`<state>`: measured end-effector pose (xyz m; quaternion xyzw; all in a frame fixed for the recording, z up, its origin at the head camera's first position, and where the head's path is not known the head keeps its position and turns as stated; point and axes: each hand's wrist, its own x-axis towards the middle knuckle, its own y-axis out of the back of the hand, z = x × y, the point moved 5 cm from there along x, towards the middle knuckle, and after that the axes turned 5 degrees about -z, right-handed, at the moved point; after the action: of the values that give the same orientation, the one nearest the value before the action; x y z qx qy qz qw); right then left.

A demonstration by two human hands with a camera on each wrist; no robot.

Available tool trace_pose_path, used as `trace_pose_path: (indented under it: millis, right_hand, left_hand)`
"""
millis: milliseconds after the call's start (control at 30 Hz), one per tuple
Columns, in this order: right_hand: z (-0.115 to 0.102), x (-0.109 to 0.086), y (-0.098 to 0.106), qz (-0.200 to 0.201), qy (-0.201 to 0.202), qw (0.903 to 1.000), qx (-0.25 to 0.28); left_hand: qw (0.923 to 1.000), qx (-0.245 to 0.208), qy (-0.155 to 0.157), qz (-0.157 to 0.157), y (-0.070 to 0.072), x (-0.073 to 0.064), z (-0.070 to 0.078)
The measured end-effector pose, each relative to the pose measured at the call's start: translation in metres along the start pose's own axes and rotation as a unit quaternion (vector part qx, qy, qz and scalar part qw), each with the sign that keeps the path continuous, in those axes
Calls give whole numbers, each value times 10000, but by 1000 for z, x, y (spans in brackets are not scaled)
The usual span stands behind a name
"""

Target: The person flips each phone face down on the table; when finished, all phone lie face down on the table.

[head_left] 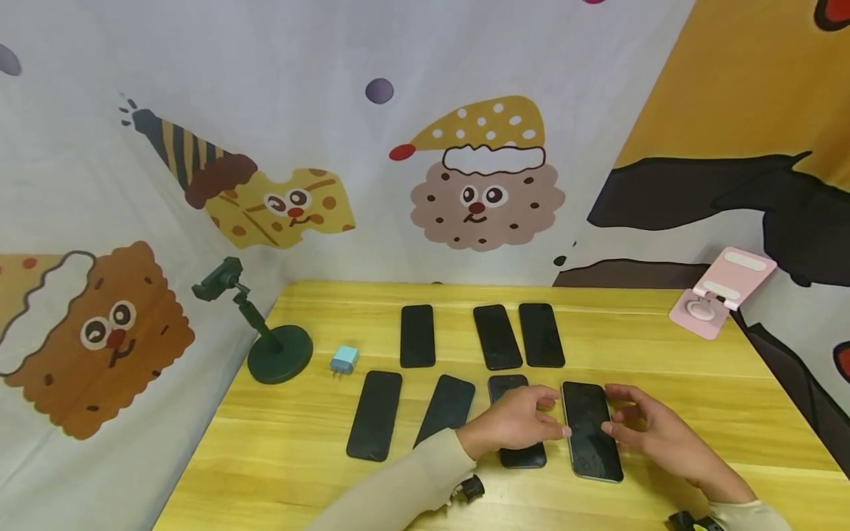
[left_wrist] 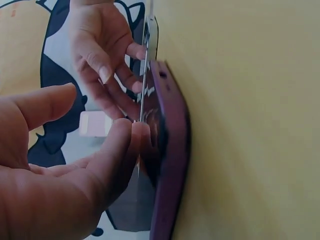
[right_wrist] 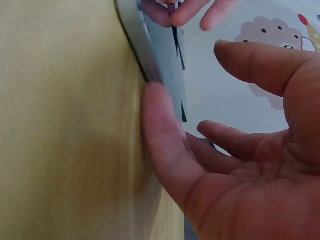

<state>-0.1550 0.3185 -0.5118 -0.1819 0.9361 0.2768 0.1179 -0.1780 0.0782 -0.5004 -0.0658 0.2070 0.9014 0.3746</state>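
Note:
A dark-screened smartphone (head_left: 589, 442) lies face up on the table between my two hands. My left hand (head_left: 514, 419) reaches over a second smartphone (head_left: 523, 458), covering its middle; its fingertips are at the first phone's left edge. In the left wrist view, the phone nearest the left hand shows a purple side (left_wrist: 174, 135). My right hand (head_left: 667, 441) is at the first phone's right edge, its fingers loosely bent. One right fingertip (right_wrist: 157, 100) touches or nearly touches the phone's side in the right wrist view. Neither hand grips a phone.
Two more phones lie to the left, one slim phone (head_left: 375, 415) and another (head_left: 446, 408) partly behind my left sleeve. Three phones form a back row, including this one (head_left: 417, 336). A green stand (head_left: 280, 354), blue charger plug (head_left: 344, 358) and pink stand (head_left: 700, 313) stand around them.

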Motion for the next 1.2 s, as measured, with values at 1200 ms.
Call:
trace_pose_path:
  millis: [1200]
  right_hand:
    - [-1,0,-6,-2,-168,9954,946]
  left_hand:
    - [9749,-2081,429,666,-24,12,4]
